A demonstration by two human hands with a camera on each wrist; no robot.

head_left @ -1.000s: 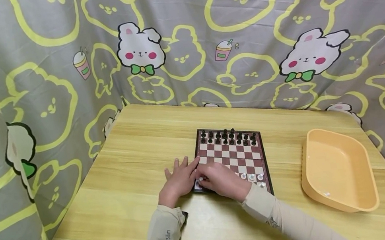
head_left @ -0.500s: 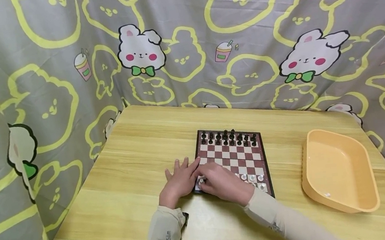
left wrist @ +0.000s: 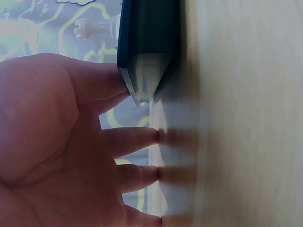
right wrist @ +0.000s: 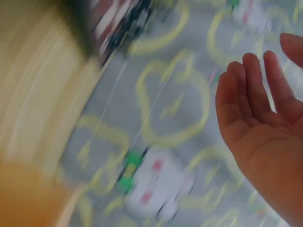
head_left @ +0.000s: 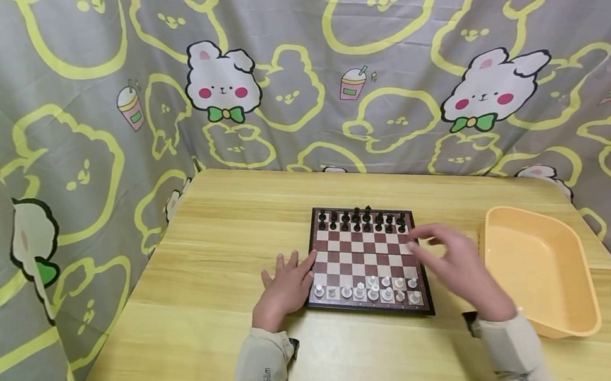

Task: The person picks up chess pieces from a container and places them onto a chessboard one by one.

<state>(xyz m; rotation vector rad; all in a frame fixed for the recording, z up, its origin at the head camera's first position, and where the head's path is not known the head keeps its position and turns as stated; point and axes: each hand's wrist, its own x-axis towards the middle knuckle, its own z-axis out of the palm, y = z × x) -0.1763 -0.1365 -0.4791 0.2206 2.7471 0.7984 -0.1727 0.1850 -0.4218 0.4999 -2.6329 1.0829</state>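
Observation:
A chessboard (head_left: 354,264) lies on the table. Two rows of black chess pieces (head_left: 362,218) stand along its far side. On the near side is a full row of white chess pieces (head_left: 359,290), with several white pawns in front of its right half. My left hand (head_left: 284,287) rests beside the board's left edge, fingers spread on the tabletop. Its thumb touches the board's edge, as the left wrist view shows below a white rook (left wrist: 87,28). Over the board's right edge is my right hand (head_left: 456,264), fingers loosely extended and nothing in its palm (right wrist: 272,142).
An orange plastic tray (head_left: 586,283) stands right of the board, its near left part behind my right wrist. The wooden table (head_left: 218,226) reaches to a patterned curtain (head_left: 292,78) at the back and left.
My right hand has left the board's near left corner and swung right, its fingers now apart. The white piece it held stands at that corner. My left hand has stayed in place.

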